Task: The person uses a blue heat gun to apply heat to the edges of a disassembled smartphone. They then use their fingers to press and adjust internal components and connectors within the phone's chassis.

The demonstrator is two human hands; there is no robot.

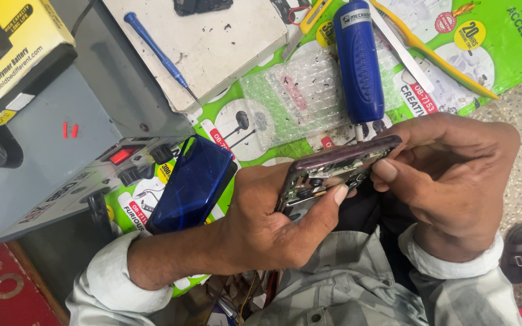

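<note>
Both the left hand [267, 220] and right hand [454, 175] close around an opened phone [333, 169], its purple frame edge-on and circuitry exposed.

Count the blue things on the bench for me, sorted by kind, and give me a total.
Blue-handled precision screwdriver: 1
Blue cylindrical tool with a white tip: 1
Glossy blue phone back cover: 1
Total: 3

The opened phone, held by the left hand and the right hand, is purple, so it is not counted.
</note>
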